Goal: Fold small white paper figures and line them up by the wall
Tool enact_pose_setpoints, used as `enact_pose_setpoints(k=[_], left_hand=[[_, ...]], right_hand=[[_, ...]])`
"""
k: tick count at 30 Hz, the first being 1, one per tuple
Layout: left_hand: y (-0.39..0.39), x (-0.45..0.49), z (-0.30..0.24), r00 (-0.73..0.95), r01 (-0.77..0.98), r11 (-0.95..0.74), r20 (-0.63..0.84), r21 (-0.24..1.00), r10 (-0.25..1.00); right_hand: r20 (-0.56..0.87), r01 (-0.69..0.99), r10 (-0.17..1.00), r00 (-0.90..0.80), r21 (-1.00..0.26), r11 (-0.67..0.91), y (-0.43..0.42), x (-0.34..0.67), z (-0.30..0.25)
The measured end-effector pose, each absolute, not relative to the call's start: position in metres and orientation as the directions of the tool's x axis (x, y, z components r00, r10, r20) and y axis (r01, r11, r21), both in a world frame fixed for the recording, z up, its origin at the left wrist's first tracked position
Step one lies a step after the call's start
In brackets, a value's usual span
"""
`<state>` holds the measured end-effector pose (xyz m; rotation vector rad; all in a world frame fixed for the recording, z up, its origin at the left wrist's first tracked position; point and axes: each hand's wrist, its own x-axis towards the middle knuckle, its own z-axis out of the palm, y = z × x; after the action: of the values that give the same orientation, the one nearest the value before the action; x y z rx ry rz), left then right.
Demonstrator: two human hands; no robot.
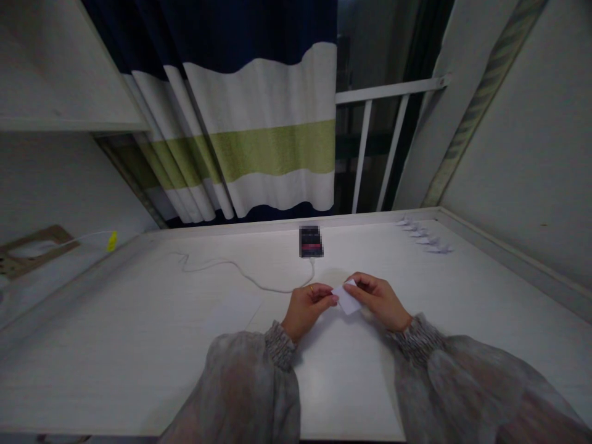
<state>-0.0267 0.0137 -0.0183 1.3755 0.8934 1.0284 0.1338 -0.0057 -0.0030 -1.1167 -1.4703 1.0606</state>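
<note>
A small piece of folded white paper is held up over the white table, between both hands. My left hand, with a ring on one finger, pinches its left corner between thumb and fingertips. On the other side, my right hand is closed on the upper right edge, its thumb lying across the paper's face. The fingers behind the paper are partly hidden. Flat on the table to the left lies a pale paper sheet, faint against the white surface.
A dark phone-like device, its screen blurred out, stands at the table's back with a white cable running left. Several small folded paper pieces form a row at the back right. Behind hangs a striped curtain; a power strip is at left.
</note>
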Motion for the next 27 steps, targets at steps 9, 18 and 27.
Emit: enact_pose_setpoints(k=[9, 18, 27], left_hand=[[0.009, -0.027, -0.009, 0.313, -0.019, -0.067, 0.07, 0.998, 0.947], [0.008, -0.027, -0.007, 0.299, 0.024, -0.087, 0.076, 0.996, 0.951], [0.007, -0.027, -0.006, 0.304, 0.005, -0.077, 0.072, 0.997, 0.95]], right_hand=[[0.206, 0.135, 0.97, -0.131, -0.965, 0.223, -0.008, 0.133, 0.0], [0.211, 0.113, 0.97, -0.12, -0.968, 0.224, -0.01, 0.132, 0.003], [0.21, 0.1, 0.971, -0.115, -0.97, 0.222, -0.01, 0.132, 0.002]])
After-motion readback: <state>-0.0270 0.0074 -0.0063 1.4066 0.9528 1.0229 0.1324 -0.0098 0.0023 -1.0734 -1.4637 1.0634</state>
